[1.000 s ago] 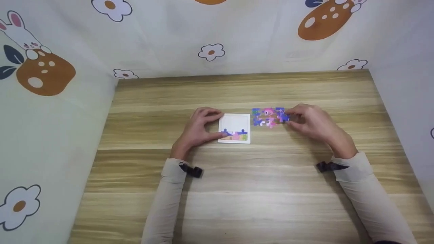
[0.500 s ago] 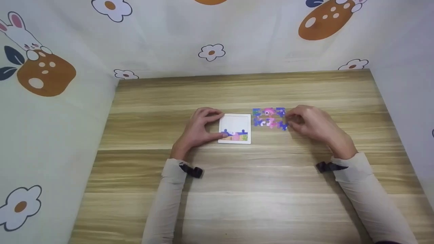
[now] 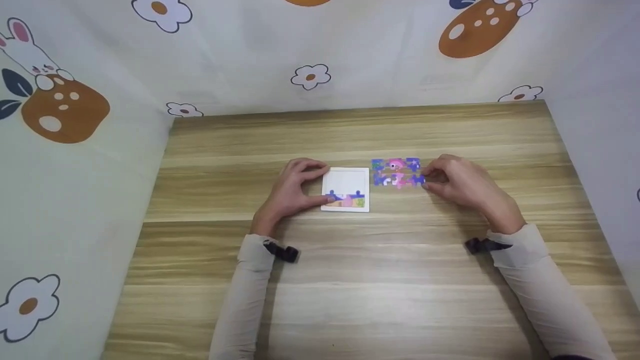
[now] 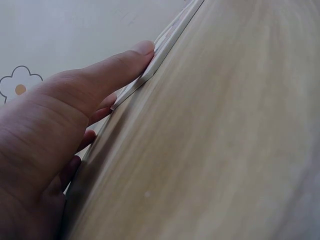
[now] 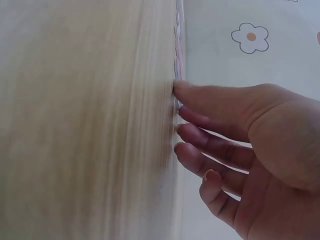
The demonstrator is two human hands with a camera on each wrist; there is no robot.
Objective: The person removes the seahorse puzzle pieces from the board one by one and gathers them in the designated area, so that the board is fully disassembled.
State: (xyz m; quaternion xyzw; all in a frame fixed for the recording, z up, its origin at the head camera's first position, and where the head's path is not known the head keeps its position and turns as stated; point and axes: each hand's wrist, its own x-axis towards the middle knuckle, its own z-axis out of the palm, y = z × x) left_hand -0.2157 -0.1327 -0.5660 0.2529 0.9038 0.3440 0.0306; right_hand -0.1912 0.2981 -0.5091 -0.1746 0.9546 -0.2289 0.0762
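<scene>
Table (image 3: 370, 280): we saw pieces (image 3: 396, 165) with long axis left-right, left hand (image 3: 291, 187) spread on tray (image 3: 348, 179), right hand (image 3: 462, 181) pinching blue piece (image 3: 418, 180).

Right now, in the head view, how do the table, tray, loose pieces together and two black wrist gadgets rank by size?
Largest to smallest, head view:
1. Table
2. Tray
3. Loose pieces, together
4. Left gadget and right gadget: too alike to rank

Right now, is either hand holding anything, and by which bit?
The left hand holds the frame by its left side. The right hand is at the right edge of a piece; I can't tell if it's pinched.
</scene>
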